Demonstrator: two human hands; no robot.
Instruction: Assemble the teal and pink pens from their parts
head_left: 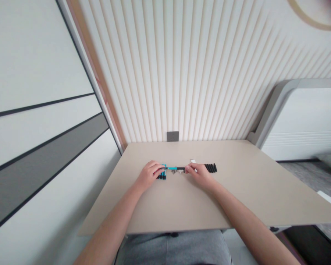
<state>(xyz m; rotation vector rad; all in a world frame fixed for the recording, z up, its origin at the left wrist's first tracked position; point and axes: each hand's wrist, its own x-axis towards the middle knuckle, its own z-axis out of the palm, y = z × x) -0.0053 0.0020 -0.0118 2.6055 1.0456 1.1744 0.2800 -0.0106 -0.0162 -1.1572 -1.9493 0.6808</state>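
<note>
We hold the pen (172, 168) level over the middle of the table (182, 206), its blue part between two dark ends. Our left hand (150, 176) grips one end and our right hand (200, 173) pinches the other. Below the pen lie small bits (174, 171); partly under our left hand is a row of blue-and-black pieces (162, 176). Just beyond our right hand are a white piece (192, 161) and a row of black tubes (210, 168).

We judge that a weak pinch could let the pen drop among the bits, and a low left wrist could knock its row askew. Pale marks near our left fingers are too small to read; we can make out no brand.
</note>
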